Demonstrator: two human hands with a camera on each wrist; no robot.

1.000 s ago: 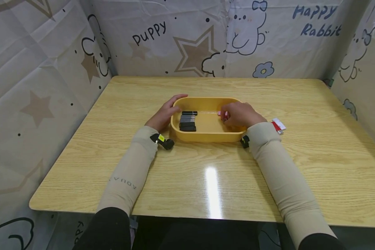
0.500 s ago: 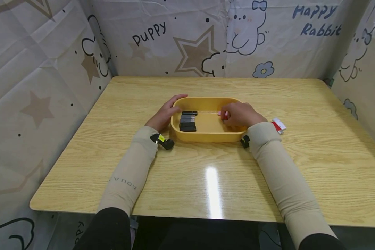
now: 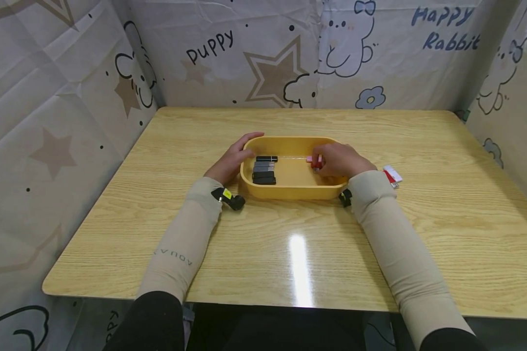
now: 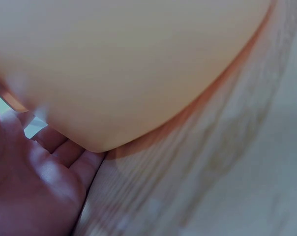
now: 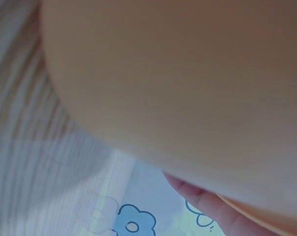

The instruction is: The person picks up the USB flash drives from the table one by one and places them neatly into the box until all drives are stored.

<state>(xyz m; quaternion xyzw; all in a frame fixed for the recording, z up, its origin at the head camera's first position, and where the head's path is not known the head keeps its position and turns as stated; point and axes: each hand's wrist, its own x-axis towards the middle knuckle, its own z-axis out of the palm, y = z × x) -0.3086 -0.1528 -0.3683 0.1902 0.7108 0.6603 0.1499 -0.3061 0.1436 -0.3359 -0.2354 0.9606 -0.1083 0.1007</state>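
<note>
A yellow tray (image 3: 295, 192) lies on the table. My left hand (image 3: 232, 158) grips its left end, thumb at the rim and fingers along the outside; in the left wrist view this hand (image 4: 45, 172) lies against the outer wall. My right hand (image 3: 339, 160) reaches over the right end and pinches a small red USB stick (image 3: 317, 165) inside. Just behind it, a pink stick (image 3: 309, 159) lies near the far wall, partly hidden by the fingers. The right wrist view shows mostly tray wall (image 5: 178, 98), with part of the hand (image 5: 207, 204) beyond.
Several small black and grey sticks (image 3: 263, 170) lie in a row at the tray's left end. White and red USB sticks (image 3: 392, 176) lie on the table (image 3: 443, 219) right of the tray, beside my right wrist. Printed cloth walls (image 3: 211, 87) stand along the back and sides.
My right hand's fingers have shifted slightly to the right, and more of the red USB stick shows between them. The left hand and the tray stay in place.
</note>
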